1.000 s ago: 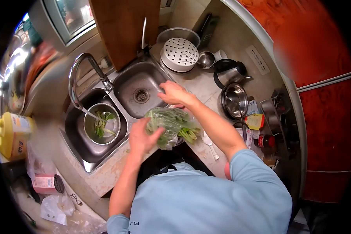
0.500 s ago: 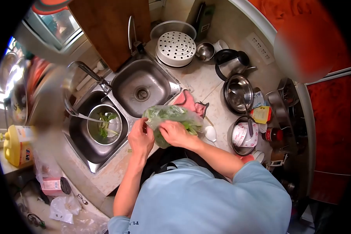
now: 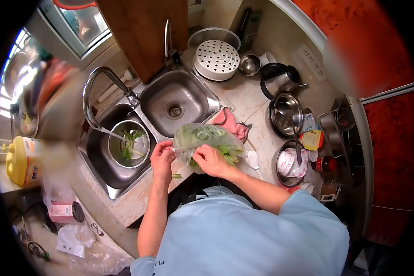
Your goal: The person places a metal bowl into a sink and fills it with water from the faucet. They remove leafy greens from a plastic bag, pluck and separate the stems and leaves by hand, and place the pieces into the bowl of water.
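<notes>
Clear plastic bag: the clear plastic bag (image 3: 195, 134) lies at the inner corner of the countertop (image 3: 135, 202), near its front edge and just beside the near corner of the right sink basin (image 3: 161, 103); the hands partly cover it
Bagged greens: leaves show through the film, and the pale green stems (image 3: 229, 153) point toward the bag's right end
Left hand: the left hand (image 3: 162, 158) has thumb and fingers pinched together on film at the bag's left edge
Right hand: the right hand (image 3: 210, 159) lies over the bag's near side, fingers curled in and seemingly gripping film; its fingertips are partly hidden
Step in hand: judging by the two pinches, the film is being handled at the bag's left end, with the greens inside
Next move calls for: probably a firm pinch on both sides, the thin film parted without tearing and the bag kept from tipping over the front edge
Left sink basin: a metal pot (image 3: 115, 152) stands in the left sink basin (image 3: 96, 156), with loose greens (image 3: 129, 145) in it and water running in from the faucet (image 3: 132, 97)
Around the bag: a pink cloth (image 3: 225, 120) lies just behind it, a white spoon (image 3: 252, 161) to its right, and a cut stem piece (image 3: 176, 175) by the countertop's front edge
</notes>
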### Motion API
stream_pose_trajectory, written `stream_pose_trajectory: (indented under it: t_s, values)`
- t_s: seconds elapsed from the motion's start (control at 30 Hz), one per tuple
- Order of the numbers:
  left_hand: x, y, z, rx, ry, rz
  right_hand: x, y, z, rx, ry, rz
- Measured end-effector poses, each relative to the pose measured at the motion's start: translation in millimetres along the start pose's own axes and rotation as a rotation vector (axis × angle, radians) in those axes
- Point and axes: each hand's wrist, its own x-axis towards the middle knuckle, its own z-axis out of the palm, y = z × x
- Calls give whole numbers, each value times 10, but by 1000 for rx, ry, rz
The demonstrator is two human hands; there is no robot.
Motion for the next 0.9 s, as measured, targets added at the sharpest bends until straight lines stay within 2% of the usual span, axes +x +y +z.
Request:
stream_pose_trajectory:
  t_s: [0.03,0.1,0.17,0.2,0.27,0.4,0.47,0.6,0.67,0.7,0.77,0.9]
  values:
    - [-12,17,12,-26,18,-26,-6,-23,7,-266,256,-168]
    - [9,1,-47,-52,-34,-64,-3,-5,47,-282,279,-166]
    - [66,-7,-77,-87,-82,-94,19,-40,37,-4,313,-132]
    - [66,-17,-78,-140,-94,-103,28,-66,55,-6,306,-131]
    - [41,-48,-93,-182,-109,-125,87,-129,131,-300,383,-258]
    - [126,-131,-102,-189,-177,-124,297,-154,183,-499,404,-249]
    - [146,-199,-121,-37,-188,-70,360,-190,220,-598,287,-122]
    - [91,-118,-81,122,-183,-2,408,-169,259,-579,283,-98]
    - [128,-95,-153,257,-99,139,325,-237,119,-378,194,11]
    - [152,-94,-193,250,-95,141,272,-268,19,-384,189,7]
    - [203,-134,-273,325,-89,233,128,-322,-234,-141,70,77]
    - [241,-189,-303,451,-13,329,-70,-502,-642,-32,10,80]
